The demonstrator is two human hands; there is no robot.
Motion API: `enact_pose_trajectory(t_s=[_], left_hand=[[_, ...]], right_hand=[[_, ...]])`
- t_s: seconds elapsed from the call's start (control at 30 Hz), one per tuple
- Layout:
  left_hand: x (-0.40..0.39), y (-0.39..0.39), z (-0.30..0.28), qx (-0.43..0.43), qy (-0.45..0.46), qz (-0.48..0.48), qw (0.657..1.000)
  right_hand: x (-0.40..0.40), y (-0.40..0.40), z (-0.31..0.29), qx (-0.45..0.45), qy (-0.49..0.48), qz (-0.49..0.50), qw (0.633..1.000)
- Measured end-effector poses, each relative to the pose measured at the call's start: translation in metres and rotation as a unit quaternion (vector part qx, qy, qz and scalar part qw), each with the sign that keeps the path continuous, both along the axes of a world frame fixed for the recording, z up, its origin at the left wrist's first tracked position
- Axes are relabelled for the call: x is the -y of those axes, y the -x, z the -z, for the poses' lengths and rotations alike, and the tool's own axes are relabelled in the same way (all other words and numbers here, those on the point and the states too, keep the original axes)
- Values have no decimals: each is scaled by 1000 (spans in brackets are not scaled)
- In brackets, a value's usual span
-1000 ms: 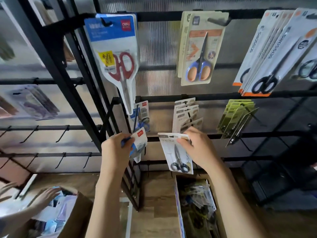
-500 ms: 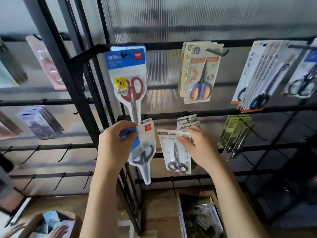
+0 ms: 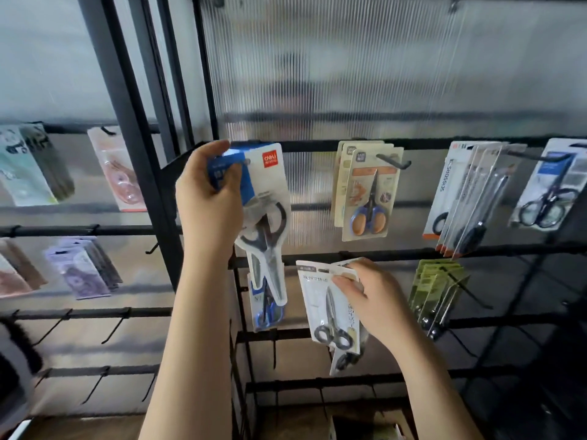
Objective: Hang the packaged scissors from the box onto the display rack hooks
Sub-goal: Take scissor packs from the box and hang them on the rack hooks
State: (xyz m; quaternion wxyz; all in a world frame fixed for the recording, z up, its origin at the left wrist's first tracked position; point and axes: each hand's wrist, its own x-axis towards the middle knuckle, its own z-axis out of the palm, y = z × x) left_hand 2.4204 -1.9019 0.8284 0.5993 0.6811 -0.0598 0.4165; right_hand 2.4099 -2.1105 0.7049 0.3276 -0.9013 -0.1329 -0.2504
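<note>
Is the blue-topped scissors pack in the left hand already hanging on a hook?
Cannot tell. The left hand grips the blue-topped scissors pack by its top at the upper bar, covering the hang hole and any hook there.

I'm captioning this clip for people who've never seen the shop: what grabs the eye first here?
Two bare arms reach up the middle. The left hand grips a blue-topped blister pack of black-handled scissors raised to the black metal display rack's upper rail, while the right hand pinches a white carded pack of small black scissors lower down. To the right hangs a beige card with orange-and-blue scissors.
</note>
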Motion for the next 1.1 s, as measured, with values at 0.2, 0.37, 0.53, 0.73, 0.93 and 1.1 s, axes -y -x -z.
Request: enact_pose_trajectory(t_s=[0.2, 0.37, 0.53, 0.73, 0.93, 1.1], left_hand=[[-6, -3, -10, -27, 8, -2, 1000], [-18, -6, -9, -65, -9, 10, 998], [-26, -9, -10, -80, -16, 38, 996], [-27, -21, -6, -88, -27, 53, 994], [-28, -38, 1, -80, -59, 24, 995], [-28, -35, 11, -76, -40, 9, 996]], right_hand=[[-7, 3, -10, 7, 11, 6, 1000], [-9, 2, -7, -9, -8, 0, 1000], [-14, 1, -2, -14, -7, 6, 1000], [-22, 4, -2, -14, -10, 29, 999], [-27, 15, -1, -14, -13, 48, 999], [-22, 24, 0, -24, 0, 70, 997]])
